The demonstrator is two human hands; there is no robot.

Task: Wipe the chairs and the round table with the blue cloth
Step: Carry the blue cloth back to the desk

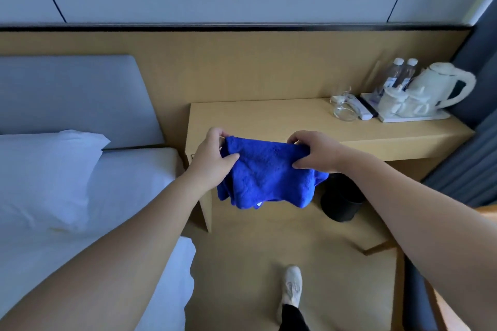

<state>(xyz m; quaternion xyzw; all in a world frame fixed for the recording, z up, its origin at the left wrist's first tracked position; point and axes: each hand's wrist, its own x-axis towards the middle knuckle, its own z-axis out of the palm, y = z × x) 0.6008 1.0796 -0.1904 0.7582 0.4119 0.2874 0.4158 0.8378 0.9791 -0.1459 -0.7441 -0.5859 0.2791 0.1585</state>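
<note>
A person stands facing a low wooden desk [309, 126] set against a wood-panelled wall. Both bare hands hold a blue cloth [265, 173] in the air just in front of the desk's near edge. The left hand [212, 157] pinches the cloth's upper left corner between thumb and curled fingers; the right hand [314, 152] pinches the upper right edge the same way — thumb below, fingers bent over the top. The cloth hangs rumpled between them, its lower folds drooping over the desk's open underside.

On the far right end of the desk sits a white tray [414, 115] with a white kettle [441, 83], two white cups [403, 102] and two water bottles [402, 72] behind them. Just left of the tray stand clear glasses [341, 99] and a remote [360, 110].

Under the desk, partly hidden by the cloth and the right forearm, is a black bin [341, 201]. Left of the desk is a bed [129, 191] with white sheets, a white pillow [45, 177] and a grey headboard [72, 97]. Right of the desk hangs a dark curtain [468, 169]. On the tan floor before the desk, one white shoe [292, 285] shows — no chairs or round table are clearly in view.
</note>
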